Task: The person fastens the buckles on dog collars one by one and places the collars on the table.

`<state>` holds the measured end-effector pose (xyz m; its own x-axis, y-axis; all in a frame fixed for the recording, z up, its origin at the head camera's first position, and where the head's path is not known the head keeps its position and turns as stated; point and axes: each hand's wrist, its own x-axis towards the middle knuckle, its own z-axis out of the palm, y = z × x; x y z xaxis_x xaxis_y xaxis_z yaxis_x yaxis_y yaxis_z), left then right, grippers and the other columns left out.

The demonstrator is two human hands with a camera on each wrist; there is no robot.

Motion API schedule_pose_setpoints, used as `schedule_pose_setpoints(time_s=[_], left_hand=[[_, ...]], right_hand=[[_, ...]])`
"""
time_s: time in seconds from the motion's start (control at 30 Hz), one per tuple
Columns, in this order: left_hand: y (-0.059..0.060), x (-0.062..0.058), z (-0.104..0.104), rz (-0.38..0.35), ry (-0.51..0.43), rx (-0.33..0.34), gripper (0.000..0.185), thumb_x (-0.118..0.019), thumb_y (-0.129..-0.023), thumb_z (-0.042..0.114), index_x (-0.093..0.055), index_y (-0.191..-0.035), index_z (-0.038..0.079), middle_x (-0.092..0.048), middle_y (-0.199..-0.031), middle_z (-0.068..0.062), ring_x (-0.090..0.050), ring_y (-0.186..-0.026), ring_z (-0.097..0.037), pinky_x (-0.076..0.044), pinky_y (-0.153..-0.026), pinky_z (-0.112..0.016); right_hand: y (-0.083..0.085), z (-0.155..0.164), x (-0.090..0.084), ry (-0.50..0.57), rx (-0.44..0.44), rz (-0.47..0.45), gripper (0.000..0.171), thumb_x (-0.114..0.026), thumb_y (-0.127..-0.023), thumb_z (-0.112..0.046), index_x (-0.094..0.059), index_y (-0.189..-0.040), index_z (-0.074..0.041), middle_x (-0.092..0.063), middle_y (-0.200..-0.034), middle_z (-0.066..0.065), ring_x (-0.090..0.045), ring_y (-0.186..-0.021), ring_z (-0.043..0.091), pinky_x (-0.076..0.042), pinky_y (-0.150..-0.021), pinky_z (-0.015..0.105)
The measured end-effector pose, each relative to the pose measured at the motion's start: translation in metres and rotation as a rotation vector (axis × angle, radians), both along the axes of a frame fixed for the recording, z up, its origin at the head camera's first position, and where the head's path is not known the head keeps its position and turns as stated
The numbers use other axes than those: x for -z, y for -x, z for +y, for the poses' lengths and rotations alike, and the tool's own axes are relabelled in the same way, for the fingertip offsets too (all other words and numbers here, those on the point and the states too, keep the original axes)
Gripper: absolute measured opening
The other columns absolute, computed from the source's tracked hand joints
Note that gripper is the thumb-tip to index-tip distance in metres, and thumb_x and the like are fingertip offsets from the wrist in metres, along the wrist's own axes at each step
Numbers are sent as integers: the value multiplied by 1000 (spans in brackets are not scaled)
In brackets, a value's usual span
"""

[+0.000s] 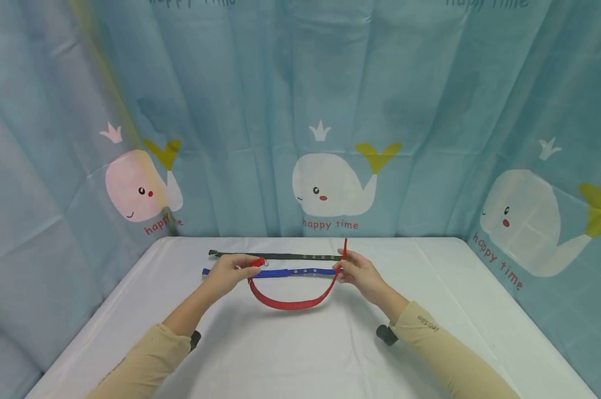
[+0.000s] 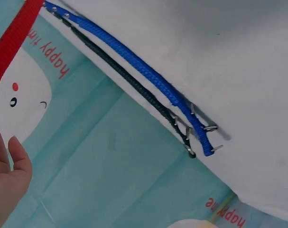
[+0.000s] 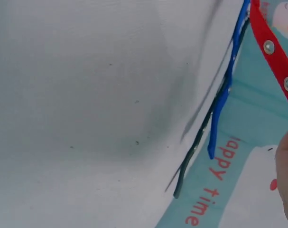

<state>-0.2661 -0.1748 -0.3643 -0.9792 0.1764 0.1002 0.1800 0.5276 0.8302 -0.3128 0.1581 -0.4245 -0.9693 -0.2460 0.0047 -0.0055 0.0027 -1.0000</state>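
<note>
A red pet collar hangs in a sagging loop between my two hands above the table. My left hand pinches its buckle end, where a small metal ring shows. With thumb and fingers my right hand grips the other end, and the tip sticks up above the fingers. In the right wrist view, metal eyelets line the red strap. Behind the loop a blue collar lies stretched out sideways. A dark green collar lies straight beyond it, roughly parallel. Metal buckle parts show on both in the left wrist view.
The white table ends at a light blue curtain printed with whales, which hangs behind it and along both sides. Black wrist devices sit under both forearms, by the beige sleeves.
</note>
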Motion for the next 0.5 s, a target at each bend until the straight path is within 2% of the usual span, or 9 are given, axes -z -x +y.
schedule_pose_setpoints(time_s=[0.07,0.13,0.23,0.37,0.5], left_hand=[[0,-3,2,20,-39,-8,30,-70,-90,15,-69,-116,1,-67,-91,-8,-57,-85,-24,-47,-69,-32],[0,-7,4,24,-71,-18,31,-70,-90,15,-69,-117,1,-68,-93,-8,-59,-86,-24,-49,-71,-32],[0,-12,7,23,-105,-39,32,-70,-91,17,-67,-119,2,-69,-97,-9,-62,-90,-25,-52,-76,-34],[0,-16,9,25,-134,-43,33,-69,-92,17,-66,-121,1,-69,-106,-13,-62,-99,-29,-52,-84,-41],[1,-17,8,17,-161,-50,37,-66,-94,21,-62,-126,3,-66,-114,-15,-60,-105,-30,-51,-89,-44]], right_hand=[[0,-3,-2,-20,38,43,42,-50,-101,-6,-43,-141,3,-64,-108,17,-59,-86,18,-52,-81,32],[-1,-7,-6,-85,83,89,39,-52,-100,-9,-47,-137,3,-66,-106,14,-57,-90,18,-50,-82,34],[-3,-10,-11,-161,135,141,35,-50,-102,-15,-52,-135,-3,-67,-107,12,-54,-90,21,-46,-77,33],[-5,-12,-17,-149,130,154,35,-44,-104,-15,-48,-138,-6,-64,-111,17,-53,-82,22,-46,-69,30],[-6,-11,-22,-148,123,188,36,-43,-104,-11,-45,-139,-1,-62,-107,21,-54,-77,19,-48,-67,27]])
